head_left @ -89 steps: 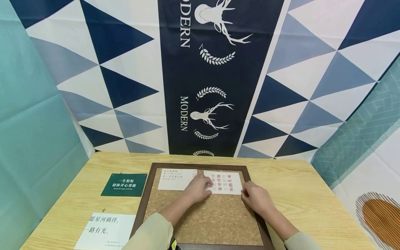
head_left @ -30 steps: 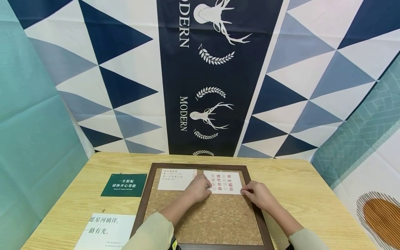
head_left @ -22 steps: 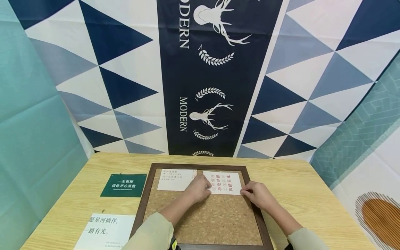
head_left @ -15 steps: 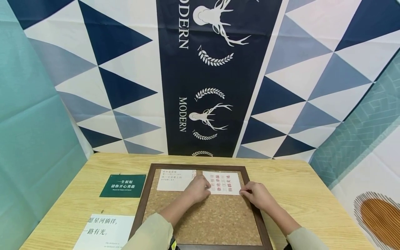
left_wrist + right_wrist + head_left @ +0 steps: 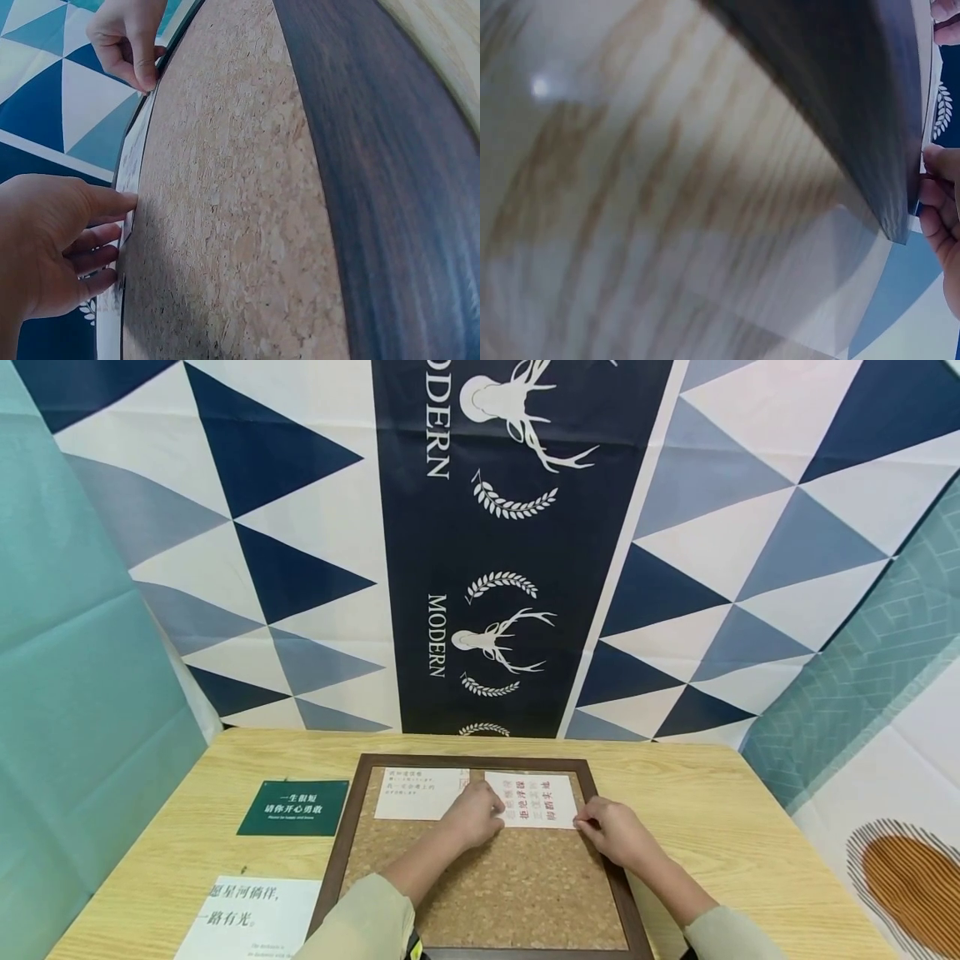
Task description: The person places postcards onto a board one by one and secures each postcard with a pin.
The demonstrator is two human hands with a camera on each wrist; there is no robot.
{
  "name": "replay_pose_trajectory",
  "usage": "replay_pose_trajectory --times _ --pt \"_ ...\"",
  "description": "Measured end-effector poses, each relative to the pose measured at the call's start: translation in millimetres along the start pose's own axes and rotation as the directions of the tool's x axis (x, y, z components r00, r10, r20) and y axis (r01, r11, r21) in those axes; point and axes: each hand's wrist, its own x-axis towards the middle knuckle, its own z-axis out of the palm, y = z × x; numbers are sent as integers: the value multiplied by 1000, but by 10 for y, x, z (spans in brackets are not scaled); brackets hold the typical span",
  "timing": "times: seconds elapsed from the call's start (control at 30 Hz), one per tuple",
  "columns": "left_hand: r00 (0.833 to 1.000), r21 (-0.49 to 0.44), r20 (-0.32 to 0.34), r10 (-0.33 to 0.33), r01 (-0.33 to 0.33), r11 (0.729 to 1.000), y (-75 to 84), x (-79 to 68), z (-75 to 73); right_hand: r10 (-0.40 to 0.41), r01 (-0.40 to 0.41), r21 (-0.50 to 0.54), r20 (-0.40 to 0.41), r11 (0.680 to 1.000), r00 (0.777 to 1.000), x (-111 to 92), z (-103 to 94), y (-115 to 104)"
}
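Note:
A white card (image 5: pixel 558 802) with red vertical writing lies at the upper right of the framed cork board (image 5: pixel 487 893). My left hand (image 5: pixel 472 814) rests at that card's left end, its thumb on the lower edge and its fingers loosely spread in the left wrist view. At the card's lower right corner my right hand (image 5: pixel 611 828) pinches a small reddish thing, apparently a push pin (image 5: pixel 928 176), mostly hidden by the fingertips. Another white card (image 5: pixel 416 793) lies at the board's upper left, partly behind the left hand.
Left of the board, a green card (image 5: pixel 292 807) and a white card with grey writing (image 5: pixel 255 914) lie on the wooden table (image 5: pixel 697 802). A dark brown frame (image 5: pixel 348 835) edges the board. A patterned cloth (image 5: pixel 495 552) hangs behind the table.
Since the earliest frame, my left index finger has drawn back from the card's top edge. My right hand has shifted slightly at the corner, and stays nearly still over the last second.

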Motion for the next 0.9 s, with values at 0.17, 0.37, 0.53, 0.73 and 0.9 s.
replay_pose_trajectory --times 0.17,0.37,0.53,0.73,0.9 --pt "1000 2 1 -5 5 1000 9 -8 -2 3 -3 -20 -3 1000 1000 -9 15 -8" --pt "1000 18 -10 0 0 1000 -1 4 4 -3 3 -26 -22 1000 1000 -14 37 -18" --pt "1000 30 -12 21 -20 999 -11 9 25 10 -11 -40 -14 999 1000 -41 63 -39" --pt "999 51 -23 47 -46 998 -21 10 22 -34 31 -58 -47 998 998 -58 94 -36" --pt "999 49 -23 46 -45 998 -25 7 17 -75 70 -65 -81 995 994 -55 100 -28"
